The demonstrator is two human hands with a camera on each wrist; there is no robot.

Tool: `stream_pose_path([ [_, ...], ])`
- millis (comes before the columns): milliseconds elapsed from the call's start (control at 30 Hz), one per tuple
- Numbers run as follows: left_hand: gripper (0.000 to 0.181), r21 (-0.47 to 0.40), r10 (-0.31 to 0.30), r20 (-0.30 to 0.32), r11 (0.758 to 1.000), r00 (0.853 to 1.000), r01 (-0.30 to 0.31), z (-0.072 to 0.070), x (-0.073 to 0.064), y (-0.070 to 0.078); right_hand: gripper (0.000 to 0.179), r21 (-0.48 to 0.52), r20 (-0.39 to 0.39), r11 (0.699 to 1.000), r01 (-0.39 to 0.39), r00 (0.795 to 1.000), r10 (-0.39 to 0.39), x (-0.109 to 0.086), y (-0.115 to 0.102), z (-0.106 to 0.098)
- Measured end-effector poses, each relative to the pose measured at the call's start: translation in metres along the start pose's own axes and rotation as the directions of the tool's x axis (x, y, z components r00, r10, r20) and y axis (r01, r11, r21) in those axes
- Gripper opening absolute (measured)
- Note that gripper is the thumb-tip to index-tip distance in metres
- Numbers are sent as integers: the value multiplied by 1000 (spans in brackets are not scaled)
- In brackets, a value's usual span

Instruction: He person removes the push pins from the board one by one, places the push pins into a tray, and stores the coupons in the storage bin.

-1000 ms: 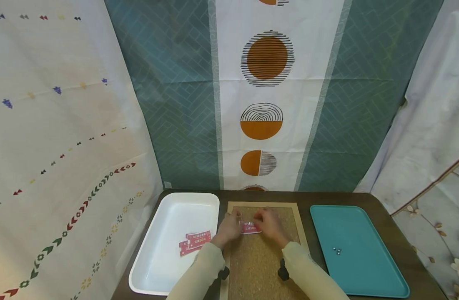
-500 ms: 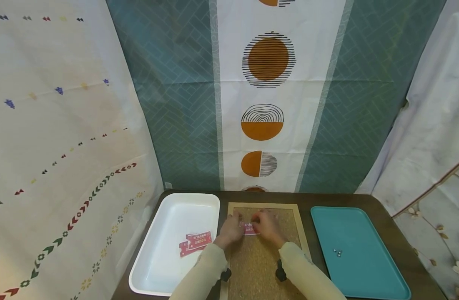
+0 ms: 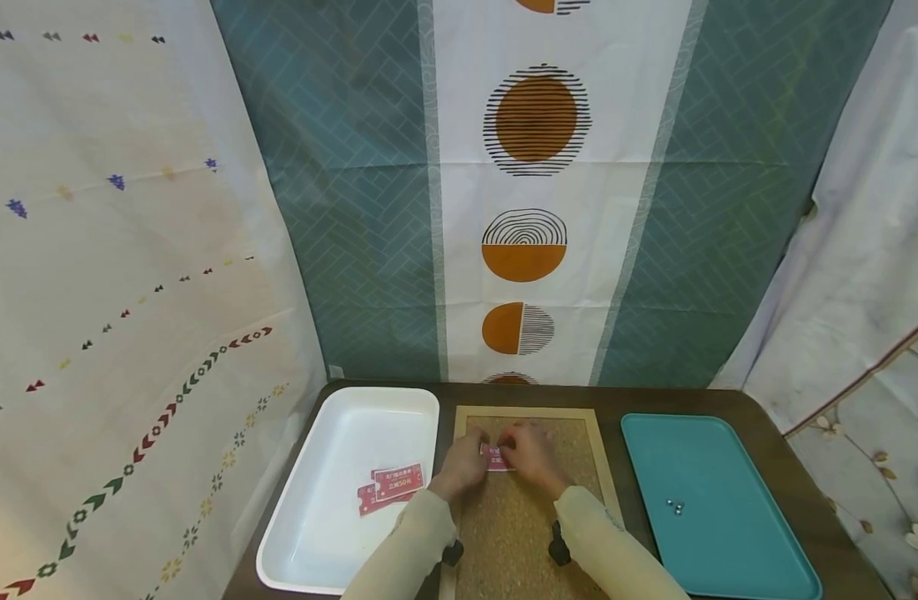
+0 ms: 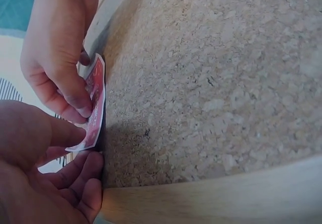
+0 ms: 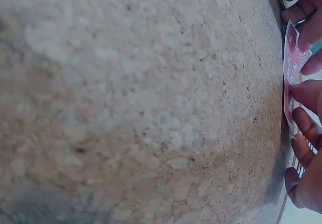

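A red and white paper coupon (image 3: 496, 460) lies near the top of the wood-framed corkboard (image 3: 526, 542). My left hand (image 3: 462, 461) pinches its left end, the thumb on the printed face. In the left wrist view, the coupon (image 4: 97, 108) curves slightly away from the cork (image 4: 211, 83). My right hand (image 3: 532, 454) has thumb and fingers curled at the coupon's right part, their tips against the printed face. The right wrist view also shows both hands' fingers on the coupon (image 5: 292, 63). Whether anything small sits between the right fingertips is hidden.
To the left, a white tray (image 3: 297, 508) contains two overlapping red coupons (image 3: 398, 482). A teal tray (image 3: 736, 517) on the right bears a few small silver pieces (image 3: 676, 506). The dark table (image 3: 691, 398) meets a curtain behind.
My right hand has shifted left along the coupon, closer to my left hand, and covers more of the print. The left hand stays at the left end.
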State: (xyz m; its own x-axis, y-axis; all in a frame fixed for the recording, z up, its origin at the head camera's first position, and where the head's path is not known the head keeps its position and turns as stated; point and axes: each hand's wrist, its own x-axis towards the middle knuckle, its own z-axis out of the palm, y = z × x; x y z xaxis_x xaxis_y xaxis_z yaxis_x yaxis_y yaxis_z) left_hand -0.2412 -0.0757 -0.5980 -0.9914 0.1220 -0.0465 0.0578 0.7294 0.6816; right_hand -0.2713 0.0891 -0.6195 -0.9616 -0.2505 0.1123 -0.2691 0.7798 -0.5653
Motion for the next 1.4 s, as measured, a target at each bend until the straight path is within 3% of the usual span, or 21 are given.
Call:
stream_pose_path([
  [333,23,-24,-42,19,999,999,42,-1,-3,-2,5,1,42,1000,-15,999,15,4,-3,-1],
  [667,22,-2,-20,3,1000,1000,20,2,-3,-3,3,50,56,999,-18,998,15,7,5,2],
  [1000,24,-30,-59,19,998,998,60,1,-1,-3,6,102,59,994,-43,998,37,8,3,1],
  [1233,24,-25,-38,10,999,999,38,-1,-3,-1,5,92,55,995,-44,998,39,8,3,2],
  [1400,22,-35,-57,19,998,998,58,-2,-4,1,4,110,75,993,-48,996,40,8,2,-1],
])
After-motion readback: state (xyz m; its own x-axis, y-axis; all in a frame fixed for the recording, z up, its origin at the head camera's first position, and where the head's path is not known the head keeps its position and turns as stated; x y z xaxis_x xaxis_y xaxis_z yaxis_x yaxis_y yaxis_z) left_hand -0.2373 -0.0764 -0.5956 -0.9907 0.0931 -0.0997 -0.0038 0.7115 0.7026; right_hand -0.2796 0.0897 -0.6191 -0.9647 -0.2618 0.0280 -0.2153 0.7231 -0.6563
